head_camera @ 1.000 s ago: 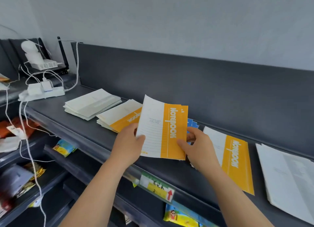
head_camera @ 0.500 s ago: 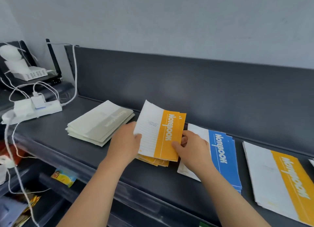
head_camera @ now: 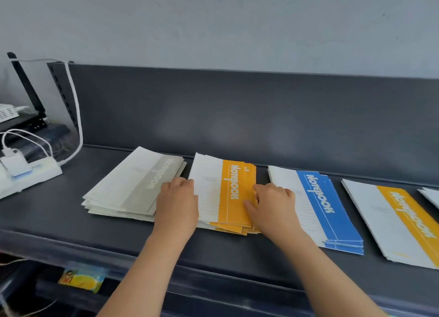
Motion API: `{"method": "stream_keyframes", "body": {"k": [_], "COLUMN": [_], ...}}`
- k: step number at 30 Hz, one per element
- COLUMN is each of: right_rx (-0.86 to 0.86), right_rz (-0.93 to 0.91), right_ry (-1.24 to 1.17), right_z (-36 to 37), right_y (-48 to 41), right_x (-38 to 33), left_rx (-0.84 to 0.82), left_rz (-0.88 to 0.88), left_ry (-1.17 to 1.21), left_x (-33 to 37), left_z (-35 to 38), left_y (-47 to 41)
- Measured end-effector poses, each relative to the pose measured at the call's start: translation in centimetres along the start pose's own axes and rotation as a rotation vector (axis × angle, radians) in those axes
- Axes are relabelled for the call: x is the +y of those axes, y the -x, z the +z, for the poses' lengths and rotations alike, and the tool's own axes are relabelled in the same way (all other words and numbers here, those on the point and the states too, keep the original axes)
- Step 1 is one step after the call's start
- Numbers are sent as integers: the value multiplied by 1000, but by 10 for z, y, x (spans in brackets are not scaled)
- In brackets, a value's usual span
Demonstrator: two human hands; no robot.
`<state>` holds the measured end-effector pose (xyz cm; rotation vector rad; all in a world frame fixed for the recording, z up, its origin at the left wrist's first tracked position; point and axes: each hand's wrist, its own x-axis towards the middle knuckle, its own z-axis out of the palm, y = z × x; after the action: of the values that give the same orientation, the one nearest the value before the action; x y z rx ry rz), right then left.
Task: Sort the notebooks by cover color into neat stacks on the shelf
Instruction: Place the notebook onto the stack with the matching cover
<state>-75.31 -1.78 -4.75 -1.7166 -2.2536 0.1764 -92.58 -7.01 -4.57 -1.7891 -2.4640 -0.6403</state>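
On the dark shelf (head_camera: 47, 221) lie four notebook stacks in a row: grey (head_camera: 133, 186), orange (head_camera: 234, 188), blue (head_camera: 325, 209), and a second orange stack (head_camera: 403, 224) at the right. The top orange notebook lies flat on the middle orange stack, whose lower books are fanned out at the front. My left hand (head_camera: 177, 205) curls round the top notebook's left edge, partly over the grey stack's corner. My right hand (head_camera: 273, 207) pinches its right edge with the thumb on the cover.
A white power strip (head_camera: 26, 174) with chargers and a white cable (head_camera: 76, 117) sit at the shelf's left end. The shelf's dark back panel (head_camera: 237, 112) rises behind the stacks. Another pale notebook (head_camera: 431, 195) shows at the far right edge. A yellow packet (head_camera: 80, 277) lies on the lower shelf.
The orange notebook, held up in both hands before, has come down flat onto the orange stack. The view has shifted to the left, bringing the stacks to the centre.
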Motion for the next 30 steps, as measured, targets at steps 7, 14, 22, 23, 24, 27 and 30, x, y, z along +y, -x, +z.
{"method": "stream_keyframes", "body": {"k": [7, 14, 22, 23, 24, 27, 30], "right_rx": [134, 225, 289, 294, 296, 307, 320], "right_rz": [48, 139, 219, 231, 242, 272, 300], "right_ry": [-101, -77, -61, -61, -63, -58, -34], "right_z": [-25, -50, -88, -94, -101, -122, -141], "right_y": [24, 65, 117, 124, 131, 152, 171], "right_x": [25, 85, 191, 207, 223, 273, 321], "left_rx": [81, 27, -53, -59, -61, -62, -73], "left_rz": [180, 324, 403, 407, 413, 443, 470], "left_ry": [116, 246, 343, 356, 368, 386, 406], "left_x": [29, 97, 202, 218, 234, 284, 333], "left_z": [-6, 3, 29, 33, 37, 49, 61], "left_y": [10, 33, 73, 80, 87, 108, 126]}}
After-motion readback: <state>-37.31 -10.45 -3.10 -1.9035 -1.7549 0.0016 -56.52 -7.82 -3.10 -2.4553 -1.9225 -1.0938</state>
